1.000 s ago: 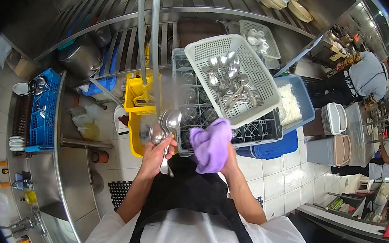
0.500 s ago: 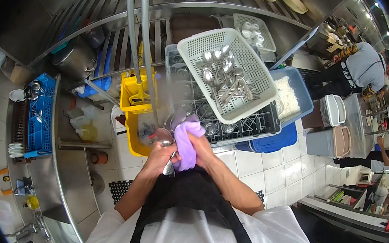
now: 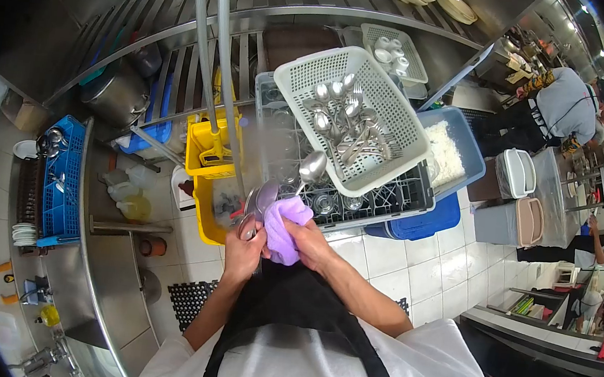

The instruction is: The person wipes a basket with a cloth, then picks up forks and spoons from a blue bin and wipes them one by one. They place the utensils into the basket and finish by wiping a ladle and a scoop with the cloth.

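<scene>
My left hand (image 3: 243,254) is closed around several metal spoons (image 3: 266,197), their bowls pointing up and away from me. Beside it, my right hand (image 3: 309,245) grips a crumpled purple cloth (image 3: 284,236), which also touches the left hand's fingers. Another spoon (image 3: 312,166) sticks out above the cloth, its handle running down into it; the grip on that handle is hidden. Just beyond both hands, a pale perforated basket (image 3: 297,90) holds loose spoons and forks (image 3: 353,110). It rests tilted on a dark glass rack (image 3: 411,188) with upturned glasses.
A yellow mop bucket (image 3: 202,208) stands at the left of the rack, near metal poles (image 3: 224,50). At right are a blue tub (image 3: 466,142) of white contents and a blue lidded bin (image 3: 423,218). A blue cutlery crate (image 3: 63,173) sits far left. A co-worker (image 3: 564,105) bends at upper right.
A spoon now extends from the cloth toward the basket. The cloth and right hand have shifted slightly down and left, and the spoons in my left hand are turned more upward.
</scene>
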`<state>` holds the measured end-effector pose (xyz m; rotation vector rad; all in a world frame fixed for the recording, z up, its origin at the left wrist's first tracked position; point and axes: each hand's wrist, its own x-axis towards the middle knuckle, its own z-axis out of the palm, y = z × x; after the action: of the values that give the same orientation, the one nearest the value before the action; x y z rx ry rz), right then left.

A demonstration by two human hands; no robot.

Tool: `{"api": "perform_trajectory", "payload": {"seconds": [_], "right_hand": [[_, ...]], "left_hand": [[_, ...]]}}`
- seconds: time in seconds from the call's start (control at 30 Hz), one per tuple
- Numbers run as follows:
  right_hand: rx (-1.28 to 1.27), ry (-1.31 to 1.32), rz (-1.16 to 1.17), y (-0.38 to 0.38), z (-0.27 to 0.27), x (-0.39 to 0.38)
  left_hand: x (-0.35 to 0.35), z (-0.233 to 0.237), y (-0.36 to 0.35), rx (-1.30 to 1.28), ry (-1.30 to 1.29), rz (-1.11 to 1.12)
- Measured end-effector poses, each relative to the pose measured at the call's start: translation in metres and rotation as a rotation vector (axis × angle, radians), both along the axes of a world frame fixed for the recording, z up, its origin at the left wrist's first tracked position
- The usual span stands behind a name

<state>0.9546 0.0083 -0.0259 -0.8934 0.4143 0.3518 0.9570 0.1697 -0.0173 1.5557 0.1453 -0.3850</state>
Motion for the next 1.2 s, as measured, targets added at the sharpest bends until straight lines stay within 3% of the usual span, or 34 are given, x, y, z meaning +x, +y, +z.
{"api": "perform_trajectory", "payload": {"seconds": [0.07,0.1,0.17,0.3,0.33,0.43,0.47,0.5,0.6,0.67,0.7,0.73,0.8,0.83,0.9,0.97,1.03,1.17,1.2], "right_hand": [[-0.54,-0.081,0.173,-0.016,-0.01,0.016],[-0.633,-0.129,0.189,-0.03,-0.004,0.028],[-0.926,-0.072,0.062,-0.055,0.044,0.053],[-1.291,-0.275,-0.15,-0.097,0.056,0.066],[-1.291,-0.286,-0.145,-0.091,0.061,0.06],[-0.371,-0.072,-0.122,-0.065,0.057,0.025],[-0.169,-0.147,-0.136,-0.049,0.033,0.021],[-0.04,-0.115,0.005,-0.04,-0.001,0.017],[-0.239,-0.224,-0.045,-0.008,0.01,0.03],[0.167,-0.102,-0.307,-0.002,0.026,0.036],[0.167,-0.111,-0.307,-0.002,0.025,0.033],[0.486,-0.16,-0.144,-0.003,0.018,0.024],[0.77,-0.22,0.088,-0.007,0.015,0.017],[0.77,-0.217,0.081,-0.01,0.018,0.021],[0.134,-0.049,-0.3,-0.018,0.028,0.036],[0.168,-0.029,-0.372,-0.036,0.016,0.049],[0.245,-0.071,-0.304,-0.023,0.023,0.033],[0.039,0.099,0.057,0.007,0.018,0.001],[-0.075,0.018,0.11,-0.003,0.02,0.008]], "left_hand": [[0.002,0.013,-0.004,-0.116,0.088,0.045],[0.0,0.019,-0.002,-0.223,0.188,0.079],[0.003,0.017,0.003,-0.363,0.175,0.073],[0.01,0.025,0.009,-0.361,0.176,0.106],[0.01,0.027,0.011,-0.342,0.204,0.105],[0.011,0.032,0.011,-0.418,0.205,0.061],[0.01,0.03,0.009,-0.421,0.206,0.056],[0.008,0.025,0.005,-0.483,0.219,-0.011],[0.009,0.036,-0.002,-0.468,0.251,-0.094],[0.014,0.054,-0.008,-0.381,0.221,-0.067],[0.014,0.052,-0.008,-0.382,0.212,-0.07],[0.014,0.047,-0.009,-0.398,0.222,-0.073],[0.018,0.041,-0.008,-0.396,0.243,-0.107],[0.018,0.04,-0.006,-0.395,0.249,-0.111],[0.012,0.039,-0.001,-0.197,0.196,-0.149],[0.011,0.033,0.008,-0.185,0.161,-0.145],[0.009,0.031,0.011,-0.129,0.155,-0.167],[0.011,0.014,0.011,-0.058,0.057,-0.241],[0.011,0.015,0.011,-0.057,0.057,-0.238]]}}
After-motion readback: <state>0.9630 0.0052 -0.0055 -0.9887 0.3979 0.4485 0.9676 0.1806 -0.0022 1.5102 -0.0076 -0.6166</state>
